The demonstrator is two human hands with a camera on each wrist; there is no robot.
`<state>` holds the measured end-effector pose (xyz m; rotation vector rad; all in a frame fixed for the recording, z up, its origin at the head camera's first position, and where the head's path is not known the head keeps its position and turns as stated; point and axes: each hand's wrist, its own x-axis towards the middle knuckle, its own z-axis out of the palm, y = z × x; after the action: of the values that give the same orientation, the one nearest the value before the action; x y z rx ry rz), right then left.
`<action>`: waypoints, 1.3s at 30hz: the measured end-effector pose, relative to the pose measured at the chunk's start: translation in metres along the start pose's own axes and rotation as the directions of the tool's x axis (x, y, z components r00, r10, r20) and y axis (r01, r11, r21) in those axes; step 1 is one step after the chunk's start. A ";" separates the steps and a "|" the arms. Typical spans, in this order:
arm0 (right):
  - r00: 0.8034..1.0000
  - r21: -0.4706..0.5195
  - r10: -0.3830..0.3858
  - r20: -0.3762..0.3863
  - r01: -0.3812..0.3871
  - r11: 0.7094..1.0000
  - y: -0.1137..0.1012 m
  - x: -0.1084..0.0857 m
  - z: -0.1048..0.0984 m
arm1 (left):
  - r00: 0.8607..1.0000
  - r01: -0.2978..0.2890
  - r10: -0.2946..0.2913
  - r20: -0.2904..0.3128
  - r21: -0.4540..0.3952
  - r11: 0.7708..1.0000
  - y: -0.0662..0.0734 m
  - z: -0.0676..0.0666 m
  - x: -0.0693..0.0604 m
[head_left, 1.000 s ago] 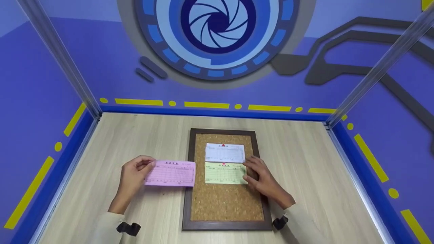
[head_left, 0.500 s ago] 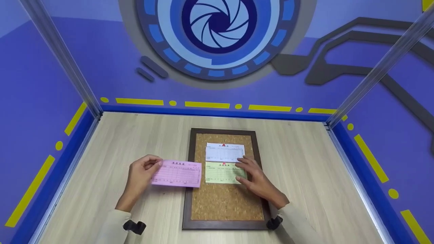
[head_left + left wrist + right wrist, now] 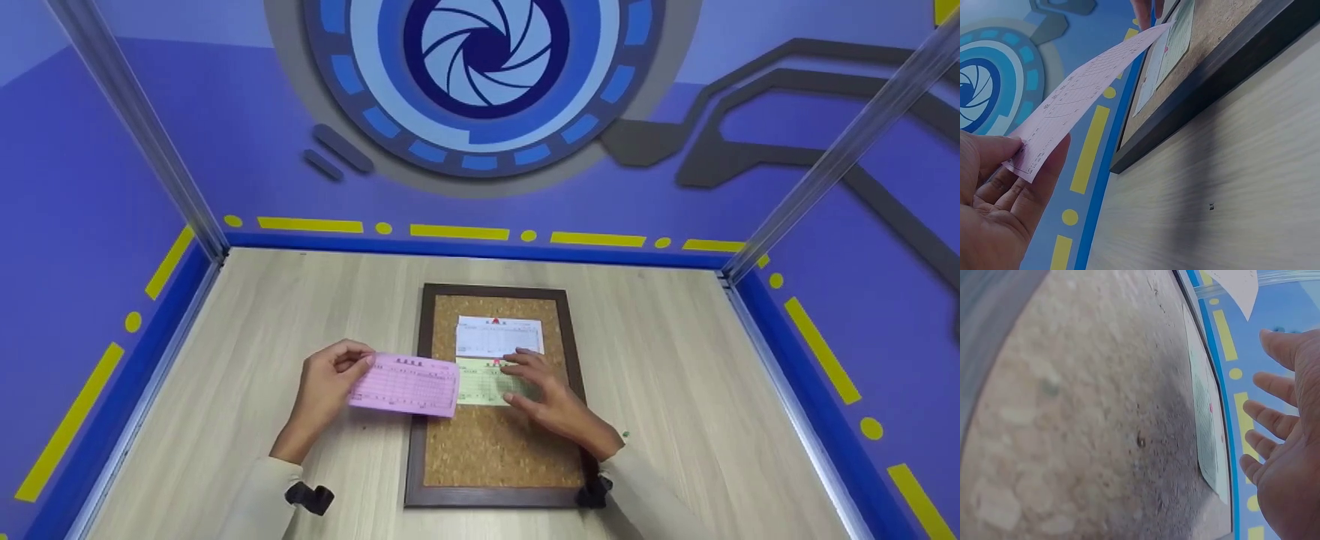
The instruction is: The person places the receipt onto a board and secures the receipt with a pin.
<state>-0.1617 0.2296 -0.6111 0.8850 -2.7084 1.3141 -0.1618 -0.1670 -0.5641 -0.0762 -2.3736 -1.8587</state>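
Observation:
My left hand (image 3: 326,386) pinches the left end of a pink printed slip (image 3: 409,384) between thumb and fingers. The slip is raised, and its right end reaches over the left frame of a corkboard (image 3: 502,450). On the cork, a white slip (image 3: 487,336) has a red pin (image 3: 496,321) at its top edge. Just below lies a green slip (image 3: 476,384), with a reddish pin at its top. My right hand (image 3: 555,401) hovers over the green slip's right part, partly hiding it. In the right wrist view its fingers (image 3: 1272,419) are spread, holding nothing.
The corkboard's dark frame (image 3: 495,496) rests on a light wooden table (image 3: 337,300). A small green object (image 3: 625,433) lies beside my right wrist. Blue printed walls (image 3: 247,150) with metal corner posts enclose the table.
My left hand has carried the pink slip to the right, farther over the corkboard. The right hand has moved left across the green slip.

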 end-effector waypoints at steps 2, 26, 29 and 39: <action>1.000 0.015 -0.004 0.005 0.004 1.000 0.000 0.000 0.002 | 1.000 -0.009 0.009 0.002 0.001 1.000 0.001 0.002 0.000; 0.995 0.045 0.081 0.051 -0.083 0.996 -0.014 0.001 0.017 | 0.997 -0.066 0.069 0.036 -0.080 0.995 0.010 0.041 0.006; 0.996 0.061 0.082 0.036 -0.084 0.995 -0.015 0.001 0.017 | 0.996 -0.070 0.074 0.042 -0.087 0.994 0.011 0.046 0.007; 0.998 0.190 0.067 0.005 -0.067 0.979 -0.011 0.001 0.016 | 0.995 -0.090 0.093 0.033 -0.092 0.992 0.015 0.058 0.011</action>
<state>-0.1537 0.2119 -0.6136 0.8102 -2.6677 1.6087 -0.1749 -0.1075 -0.5615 -0.2269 -2.2674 -1.9383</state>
